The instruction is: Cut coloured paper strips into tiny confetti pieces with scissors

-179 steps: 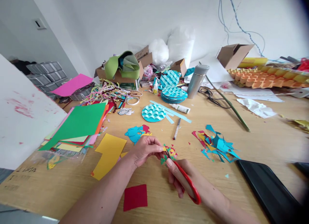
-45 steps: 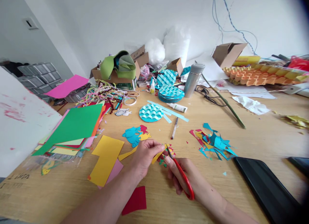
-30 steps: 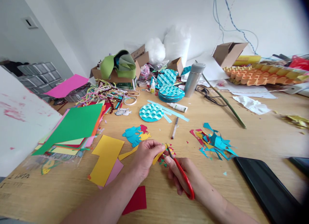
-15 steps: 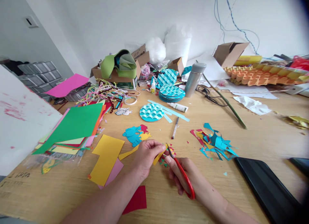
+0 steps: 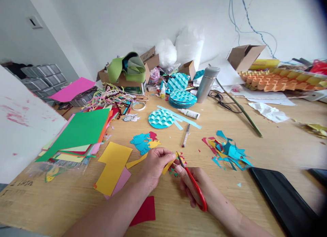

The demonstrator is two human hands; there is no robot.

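My left hand (image 5: 158, 163) pinches a narrow yellow paper strip (image 5: 168, 166) between thumb and fingers. Red-handled scissors (image 5: 196, 186) are in my right hand (image 5: 195, 184), their dark blades beside the strip's upper end. Small red, yellow and green paper triangles (image 5: 182, 158) lie on the table behind and below the blades. Just beyond my left hand are blue fish cutouts (image 5: 140, 142), a yellow one (image 5: 154, 143) and a red one (image 5: 152, 135). A longer yellow strip (image 5: 136, 161) runs out from behind my left hand.
Yellow sheets (image 5: 113, 169) and a green sheet (image 5: 79, 128) lie left, a dark red piece (image 5: 144, 211) near the front. Coloured scraps (image 5: 230, 150) and a black tablet (image 5: 278, 196) lie right. Farther back are a scaled blue disc (image 5: 160, 119), pen (image 5: 186, 136) and flask (image 5: 207, 84).
The whole view has shifted very slightly. Both hands, the strip and the scissors hold nearly the same pose.
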